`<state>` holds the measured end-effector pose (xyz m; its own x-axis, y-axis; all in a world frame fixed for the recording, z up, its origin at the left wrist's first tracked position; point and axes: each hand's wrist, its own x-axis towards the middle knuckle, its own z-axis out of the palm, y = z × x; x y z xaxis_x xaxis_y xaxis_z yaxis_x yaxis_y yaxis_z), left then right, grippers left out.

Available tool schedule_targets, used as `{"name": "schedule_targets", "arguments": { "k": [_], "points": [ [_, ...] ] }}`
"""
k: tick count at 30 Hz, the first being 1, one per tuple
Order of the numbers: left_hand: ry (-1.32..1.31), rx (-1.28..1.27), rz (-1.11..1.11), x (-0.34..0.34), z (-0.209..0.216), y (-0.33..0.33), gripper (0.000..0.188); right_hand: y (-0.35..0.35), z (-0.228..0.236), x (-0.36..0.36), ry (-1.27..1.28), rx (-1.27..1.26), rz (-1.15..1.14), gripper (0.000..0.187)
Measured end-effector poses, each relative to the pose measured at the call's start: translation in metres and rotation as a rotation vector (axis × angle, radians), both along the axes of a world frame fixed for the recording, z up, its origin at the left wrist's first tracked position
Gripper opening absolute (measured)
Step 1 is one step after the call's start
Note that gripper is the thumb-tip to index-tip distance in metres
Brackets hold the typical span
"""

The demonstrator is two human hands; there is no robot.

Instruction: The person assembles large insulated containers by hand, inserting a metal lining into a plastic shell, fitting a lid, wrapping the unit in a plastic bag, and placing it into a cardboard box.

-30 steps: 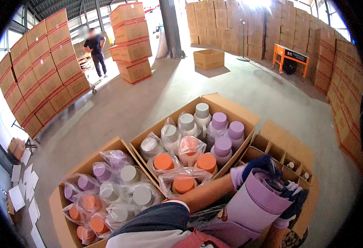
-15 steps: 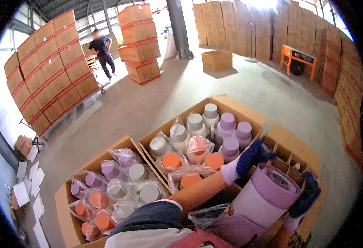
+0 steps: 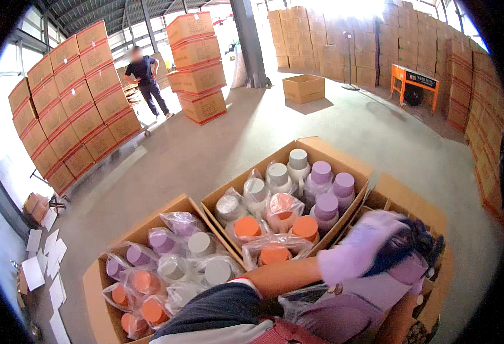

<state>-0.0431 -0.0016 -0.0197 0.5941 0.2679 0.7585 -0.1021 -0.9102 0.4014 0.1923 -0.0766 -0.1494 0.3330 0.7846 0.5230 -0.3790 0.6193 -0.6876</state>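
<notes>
Big pale-purple tube (image 3: 369,293), just below blurry fingers of left hand (image 3: 378,243) in lilac-and-blue cloth glove, cannot tell if gripping

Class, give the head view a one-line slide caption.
Gloved left hand over a lilac cylinder, beside boxes of capped bottles.

The left hand (image 3: 381,245), blurred in its lavender-and-navy fabric glove (image 3: 346,255), extended rightward from a bare left forearm (image 3: 286,278); the bare right forearm (image 3: 397,322) slanted upward, its hand obscured.
</notes>
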Motion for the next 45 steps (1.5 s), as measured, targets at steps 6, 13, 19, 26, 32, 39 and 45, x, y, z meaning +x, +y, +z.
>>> {"name": "schedule_targets", "arguments": {
  "k": [6, 13, 19, 26, 32, 39, 45],
  "points": [
    [-0.126, -0.596, -0.643, -0.013, -0.064, 0.068, 0.024, -0.034, 0.06, -0.043, -0.194, -0.359, -0.223, 0.058],
    [0.227, 0.034, -0.191, 0.015, -0.005, -0.013, 0.028, -0.022, 0.049, 0.0, -0.008, -0.239, 0.112, 0.058],
    [0.061, -0.122, -0.271, 0.005, -0.007, 0.039, 0.026, -0.042, 0.063, 0.006, -0.058, -0.285, 0.011, 0.061],
    [0.065, -0.576, -0.581, -0.011, -0.048, 0.061, 0.027, -0.055, 0.075, -0.042, -0.266, -0.437, -0.117, 0.056],
    [-0.058, -0.871, -0.457, 0.034, -0.051, 0.073, 0.035, -0.068, 0.103, -0.067, -0.792, -0.245, -0.93, 0.023],
    [-0.415, -1.279, -0.847, 0.031, -0.094, 0.043, 0.046, -0.047, 0.076, -0.06, -0.528, -0.422, -0.474, 0.038],
    [-0.123, -0.958, -0.284, 0.005, -0.058, 0.01, 0.05, -0.006, 0.037, -0.032, -0.113, 0.147, -0.07, 0.04]
  ]
}}
